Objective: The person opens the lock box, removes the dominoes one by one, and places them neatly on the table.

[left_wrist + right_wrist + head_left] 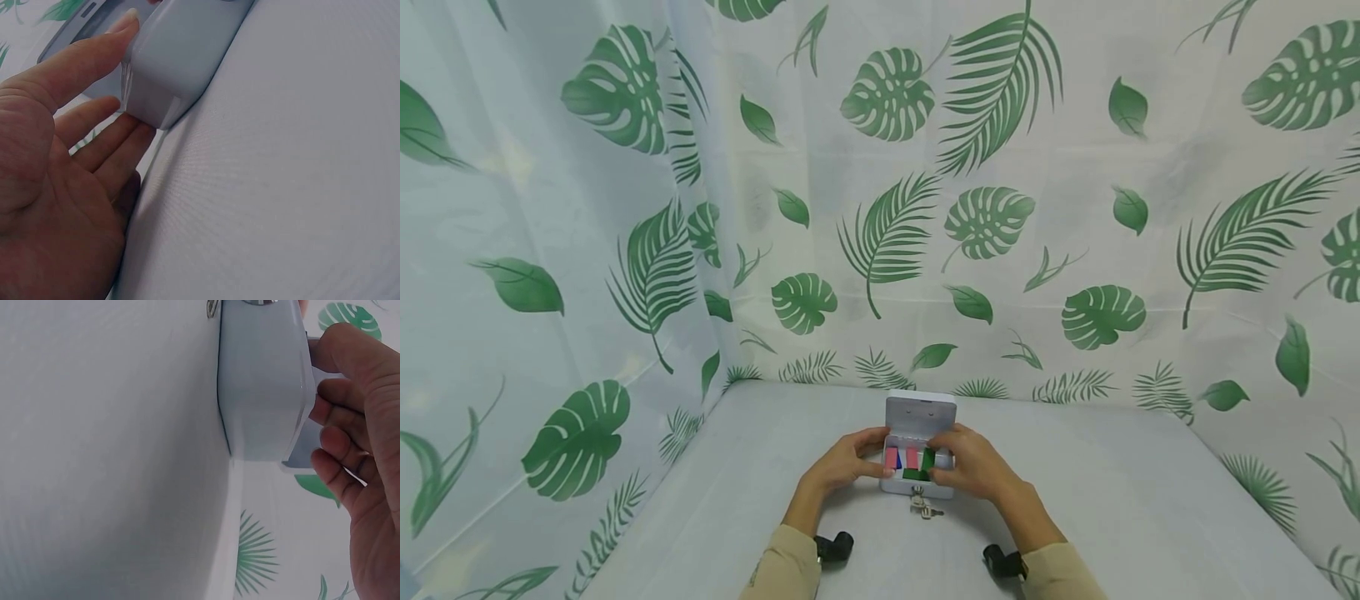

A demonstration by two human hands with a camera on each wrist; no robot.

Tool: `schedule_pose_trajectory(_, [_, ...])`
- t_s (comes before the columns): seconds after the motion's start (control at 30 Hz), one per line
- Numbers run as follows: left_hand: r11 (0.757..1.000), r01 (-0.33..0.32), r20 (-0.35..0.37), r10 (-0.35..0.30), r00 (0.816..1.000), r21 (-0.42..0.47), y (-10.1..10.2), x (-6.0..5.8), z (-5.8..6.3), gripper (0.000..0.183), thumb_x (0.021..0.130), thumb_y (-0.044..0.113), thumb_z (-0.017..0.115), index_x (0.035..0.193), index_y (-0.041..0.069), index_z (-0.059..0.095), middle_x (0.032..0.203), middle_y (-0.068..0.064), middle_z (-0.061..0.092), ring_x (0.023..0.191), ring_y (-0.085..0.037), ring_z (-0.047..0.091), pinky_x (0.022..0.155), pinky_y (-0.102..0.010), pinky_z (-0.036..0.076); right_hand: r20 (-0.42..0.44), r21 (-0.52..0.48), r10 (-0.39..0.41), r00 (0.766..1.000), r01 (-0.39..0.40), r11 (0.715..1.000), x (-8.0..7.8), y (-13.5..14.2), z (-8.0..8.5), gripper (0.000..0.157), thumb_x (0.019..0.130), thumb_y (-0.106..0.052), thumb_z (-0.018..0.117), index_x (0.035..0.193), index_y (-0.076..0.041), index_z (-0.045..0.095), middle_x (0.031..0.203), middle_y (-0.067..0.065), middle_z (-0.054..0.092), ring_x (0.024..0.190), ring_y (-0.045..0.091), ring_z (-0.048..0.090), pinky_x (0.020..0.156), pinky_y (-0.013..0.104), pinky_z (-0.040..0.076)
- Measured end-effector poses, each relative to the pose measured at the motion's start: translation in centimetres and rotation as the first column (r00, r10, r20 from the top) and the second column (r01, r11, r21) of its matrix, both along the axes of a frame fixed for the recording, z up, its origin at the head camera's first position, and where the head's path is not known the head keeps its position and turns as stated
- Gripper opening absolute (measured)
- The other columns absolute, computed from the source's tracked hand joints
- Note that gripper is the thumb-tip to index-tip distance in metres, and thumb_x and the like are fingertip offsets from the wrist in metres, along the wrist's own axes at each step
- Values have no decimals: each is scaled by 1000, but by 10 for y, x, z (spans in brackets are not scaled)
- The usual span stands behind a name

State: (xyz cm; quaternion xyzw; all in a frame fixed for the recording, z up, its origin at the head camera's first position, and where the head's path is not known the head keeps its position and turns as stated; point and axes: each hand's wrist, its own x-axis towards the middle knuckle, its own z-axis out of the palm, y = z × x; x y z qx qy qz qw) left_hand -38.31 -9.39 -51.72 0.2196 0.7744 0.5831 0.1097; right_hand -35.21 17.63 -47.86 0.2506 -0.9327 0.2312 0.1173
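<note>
A small light-grey cash box (pixel 895 486) stands on the table with its lid (pixel 921 415) raised. Inside lie pink blocks (pixel 912 457), a bit of blue (pixel 898 460) and a green block (pixel 913 474) along the front. My left hand (pixel 841 463) holds the box at its left side; in the left wrist view the thumb lies over the rim and the fingers touch the side wall. From the right, my right hand (pixel 973 462) reaches over the rim and pinches an upright green block (pixel 928 459). The box wall hides its fingertips in the right wrist view.
A lock (pixel 917 491) sits on the box front, with keys (pixel 927 511) hanging from it onto the white tabletop (pixel 1112 500). Leaf-patterned curtains (pixel 1000 333) close off the back and sides. Black wrist cameras (pixel 835 547) sit at both sleeves.
</note>
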Motion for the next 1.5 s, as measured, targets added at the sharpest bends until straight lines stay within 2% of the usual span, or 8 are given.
schedule_pose_trajectory(0.13, [1000,-4,0,4,1000,-3,0,1,0,80,84,18,88,154,9,49,157,-11,53,149,-34,46,124,-59,31,-39,33,2,999,-1,999,1,3,1,37,79,-22,87,113,-9,77,111,2,71,99,16,62,90,44,60])
schedule_pose_trajectory(0.3, [1000,-7,-5,7,1000,-14,0,0,-2,80,85,20,88,154,10,49,157,-10,53,149,-33,47,124,-59,31,-80,59,18,997,-13,998,-1,9,1,37,80,-23,86,113,-10,78,106,-3,74,96,14,61,84,37,59])
schedule_pose_trajectory(0.53, [1000,-10,4,10,1000,-10,1,1,-2,80,85,17,88,154,9,49,157,-10,53,149,-33,47,124,-58,31,-106,51,33,994,-27,998,-3,17,2,36,79,-23,85,112,-10,78,102,1,73,91,21,62,74,30,55])
schedule_pose_trajectory(0.77, [1000,-19,2,19,1000,-17,1,1,-2,80,84,18,88,153,10,51,156,-10,54,148,-33,47,124,-57,32,-188,50,60,980,-52,997,-5,24,1,34,78,-21,86,109,-9,79,100,-2,75,86,17,59,69,27,53])
schedule_pose_trajectory(0.97, [1000,-14,7,14,1000,-16,1,1,0,80,84,18,88,154,9,50,156,-11,54,148,-33,47,124,-57,32,-222,47,67,973,-58,997,-6,28,1,32,78,-20,84,108,-10,79,98,-3,75,86,16,60,70,28,55])
schedule_pose_trajectory(1.17, [1000,-10,4,10,1000,-19,0,2,2,80,85,18,87,154,9,50,157,-11,53,149,-33,46,125,-58,31,-174,41,15,985,-8,999,-4,33,6,32,79,-21,85,109,-12,79,98,-4,74,85,9,56,72,28,55])
schedule_pose_trajectory(1.37, [999,-10,-3,10,1000,-30,0,3,3,79,85,20,88,154,11,50,157,-10,54,149,-33,46,124,-58,31,-117,35,-29,993,33,999,-4,38,9,32,81,-21,86,110,-12,80,99,-4,74,87,14,59,73,28,55])
schedule_pose_trajectory(1.5, [999,-9,-7,9,1000,-33,0,3,3,80,84,20,88,154,12,50,157,-10,54,149,-33,46,124,-58,31,-114,32,-35,993,39,999,-3,42,10,31,81,-22,87,109,-12,79,99,-4,74,88,15,59,72,29,54])
